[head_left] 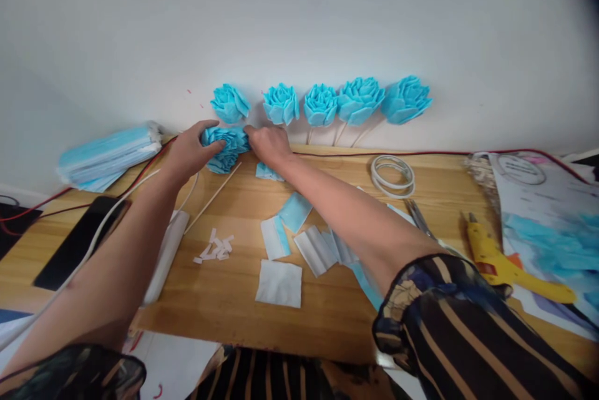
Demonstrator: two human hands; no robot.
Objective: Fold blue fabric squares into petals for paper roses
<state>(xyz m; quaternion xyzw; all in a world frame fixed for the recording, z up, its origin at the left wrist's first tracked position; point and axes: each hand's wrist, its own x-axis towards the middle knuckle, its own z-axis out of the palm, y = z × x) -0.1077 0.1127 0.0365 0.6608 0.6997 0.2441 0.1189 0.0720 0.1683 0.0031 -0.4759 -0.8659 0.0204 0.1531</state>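
A blue paper flower on a thin wooden stick lies at the far edge of the wooden table. My left hand is wrapped round its left side. My right hand pinches its right side with closed fingers. Several finished blue flowers lean in a row against the white wall just behind my hands. Cut pieces of blue and white mask cloth lie under my right forearm.
A stack of blue face masks sits far left. A black phone, a white tube, small white scraps, tape rolls, scissors, a yellow glue gun and red wires lie around.
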